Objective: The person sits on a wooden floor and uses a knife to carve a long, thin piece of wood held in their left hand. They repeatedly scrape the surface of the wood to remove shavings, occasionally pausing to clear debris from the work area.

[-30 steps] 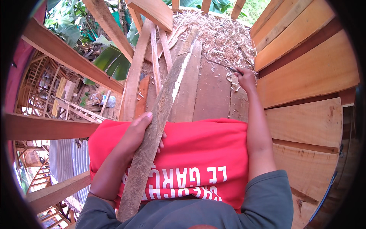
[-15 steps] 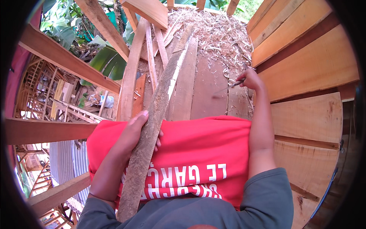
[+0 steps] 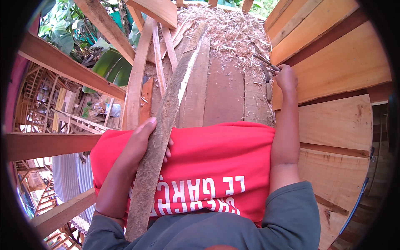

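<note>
A long wooden plank with a rough, dirty brown face slants from my body across the red cloth on my lap to the shavings. One of its edges is pale and freshly cut toward the far end. My left hand is wrapped around it, thumb along the left edge and fingertips at the right. Out to the right, my right hand is closed on a thin-bladed knife, which points up and left over the shavings. A second tool, with a curved blade and a handle, lies on the floorboards just left of that hand.
Curled wood shavings cover the far floorboards. A wall of planks rises close on the right. Wooden beams form an open frame on the left, with plants and stacked lumber beyond. Loose strips lie beside the plank.
My right hand has moved up and slightly right with the knife, whose blade has swung from lower left to upper left. The second tool now shows more fully. My left hand keeps its hold.
</note>
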Available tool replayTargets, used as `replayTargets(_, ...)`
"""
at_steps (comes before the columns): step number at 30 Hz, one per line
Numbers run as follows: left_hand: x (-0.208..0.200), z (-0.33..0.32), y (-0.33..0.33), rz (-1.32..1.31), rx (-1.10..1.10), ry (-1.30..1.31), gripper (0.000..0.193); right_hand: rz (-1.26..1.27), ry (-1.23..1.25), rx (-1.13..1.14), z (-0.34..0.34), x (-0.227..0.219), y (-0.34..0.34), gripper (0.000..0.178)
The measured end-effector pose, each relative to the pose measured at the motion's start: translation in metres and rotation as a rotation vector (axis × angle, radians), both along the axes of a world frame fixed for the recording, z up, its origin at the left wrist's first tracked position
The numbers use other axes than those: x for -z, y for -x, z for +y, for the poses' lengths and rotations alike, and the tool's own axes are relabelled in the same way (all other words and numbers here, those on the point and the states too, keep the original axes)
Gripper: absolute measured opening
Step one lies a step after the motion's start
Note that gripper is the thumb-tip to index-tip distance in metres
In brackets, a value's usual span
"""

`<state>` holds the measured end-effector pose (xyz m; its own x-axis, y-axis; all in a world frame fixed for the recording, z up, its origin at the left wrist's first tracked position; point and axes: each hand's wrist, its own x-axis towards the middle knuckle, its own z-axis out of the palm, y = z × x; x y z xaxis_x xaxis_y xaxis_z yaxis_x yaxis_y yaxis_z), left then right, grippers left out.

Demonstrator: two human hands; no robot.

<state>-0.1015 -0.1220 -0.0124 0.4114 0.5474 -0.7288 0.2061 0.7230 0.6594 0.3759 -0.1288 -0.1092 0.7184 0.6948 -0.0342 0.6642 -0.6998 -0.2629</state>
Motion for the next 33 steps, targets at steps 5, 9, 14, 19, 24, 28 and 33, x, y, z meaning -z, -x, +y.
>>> replayTargets(5,0.000,0.002,-0.003,0.005,0.014,0.001,0.040,0.022,0.334,-0.093,-0.005,0.025,-0.021,0.025)
replayTargets(9,0.001,0.002,-0.003,0.012,0.014,-0.006,0.040,0.086,0.511,-0.185,-0.009,0.042,-0.027,0.031)
replayTargets(14,-0.001,0.002,-0.004,0.003,0.015,-0.016,0.039,0.227,0.623,-0.180,-0.010,0.031,-0.020,0.031)
replayTargets(19,-0.001,0.002,-0.003,0.007,0.015,-0.011,0.039,0.363,0.574,-0.091,-0.012,0.015,-0.013,0.031)
replayTargets(24,0.002,0.001,-0.002,0.000,0.007,-0.015,0.040,0.328,0.241,0.026,-0.002,-0.002,0.003,0.032)
replayTargets(28,0.002,0.001,-0.002,0.008,0.016,-0.020,0.041,0.217,0.203,0.065,-0.001,0.016,-0.003,0.033)
replayTargets(33,0.002,0.002,-0.004,0.007,0.023,-0.024,0.041,0.159,0.190,0.182,0.005,0.086,-0.002,0.034)
